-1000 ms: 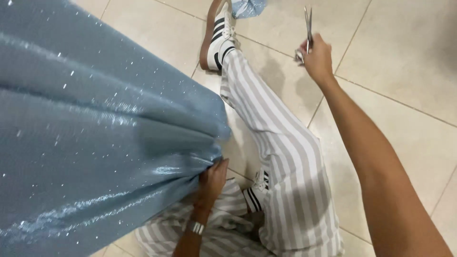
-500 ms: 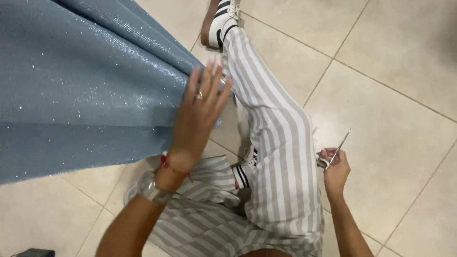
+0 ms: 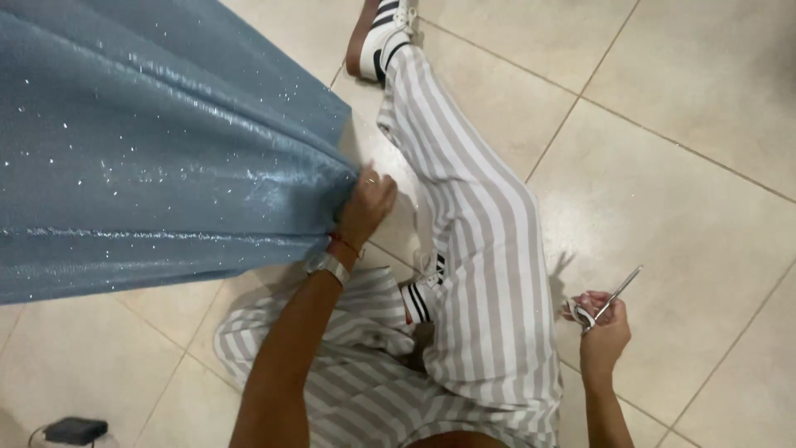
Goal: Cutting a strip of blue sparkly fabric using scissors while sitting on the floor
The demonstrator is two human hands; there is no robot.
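A large sheet of blue glittery fabric [image 3: 157,141] lies spread on the tiled floor at the left. My left hand [image 3: 365,207] grips its right edge, where the cloth bunches into folds; a watch and a red band sit on that wrist. My right hand [image 3: 601,328] is low at the right, just above the floor, and holds a pair of metal scissors [image 3: 609,297] with the blades pointing up and right. My legs in grey-and-white striped trousers [image 3: 481,249] stretch between the two hands.
A white shoe with black stripes [image 3: 385,33] is at the top, and a second one [image 3: 423,290] is tucked under my leg. A small dark object [image 3: 75,430] lies at the bottom left. Beige floor tiles [image 3: 688,166] surround everything.
My left hand dropped from flat above the fabric to gripping its edge. My right hand brought the scissors from far ahead down beside my leg and holds them there.
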